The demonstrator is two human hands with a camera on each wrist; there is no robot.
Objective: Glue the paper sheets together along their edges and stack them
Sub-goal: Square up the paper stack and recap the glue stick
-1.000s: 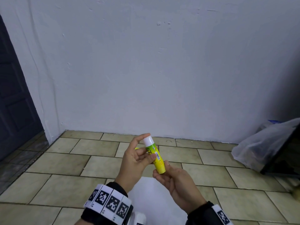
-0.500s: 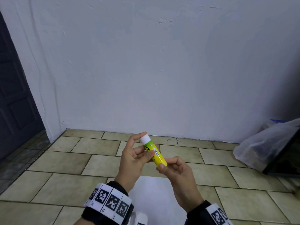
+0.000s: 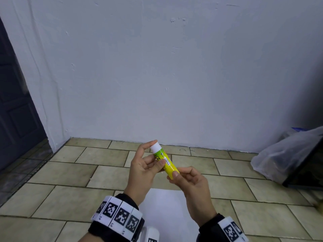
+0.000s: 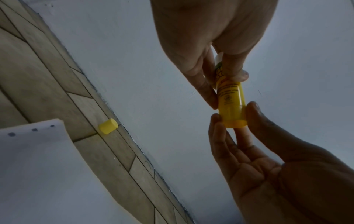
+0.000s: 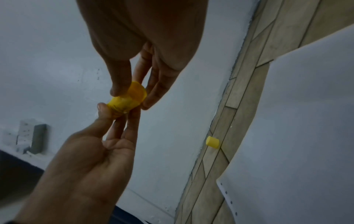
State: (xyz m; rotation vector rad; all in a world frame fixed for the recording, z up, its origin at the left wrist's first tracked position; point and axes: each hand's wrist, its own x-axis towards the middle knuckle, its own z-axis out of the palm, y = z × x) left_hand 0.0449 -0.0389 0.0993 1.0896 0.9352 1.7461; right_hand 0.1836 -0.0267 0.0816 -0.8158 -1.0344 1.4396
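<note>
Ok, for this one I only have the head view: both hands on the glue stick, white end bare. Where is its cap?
Observer: The yellow cap lies on the floor tiles near the foot of the wall, apart from the paper.
Operator: The stick's bottom end is hidden for me. What is the right hand doing there?
Observer: In the left wrist view the right hand pinches the base knob of the glue stick between thumb and fingertips.
Operator: Anything about the paper I can't see?
Observer: A row of punched holes runs along one edge.
</note>
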